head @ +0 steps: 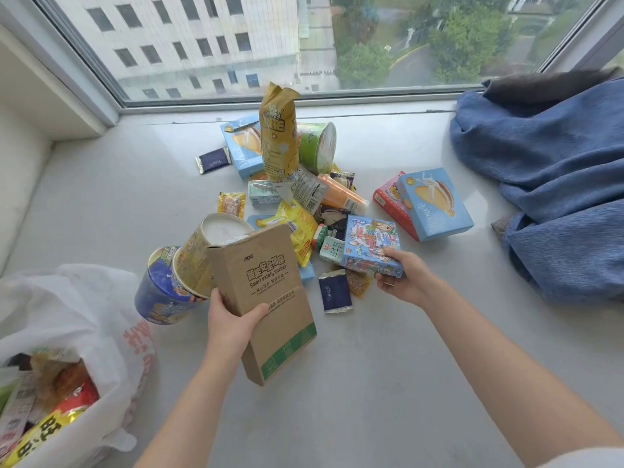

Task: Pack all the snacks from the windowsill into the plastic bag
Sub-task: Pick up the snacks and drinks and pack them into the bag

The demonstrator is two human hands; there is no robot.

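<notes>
My left hand point(233, 324) grips a brown cardboard socket box point(266, 298), lifted above the grey windowsill point(388, 366). My right hand point(403, 278) holds a blue cartoon-printed snack box point(369, 246) at the near edge of the snack pile. The pile holds a tall yellow bag point(278, 136), a green cup point(317, 146), two stacked noodle cups point(179, 275), light blue biscuit boxes point(435, 204) and several small packets. The white plastic bag point(84, 315) stands open at the lower left with several snacks inside.
A crumpled blue cloth point(553, 184) covers the right side of the sill. The window frame point(287, 101) runs behind the pile, and a white wall recess point(30, 106) closes the left end. A dark blue packet point(335, 292) lies between my hands.
</notes>
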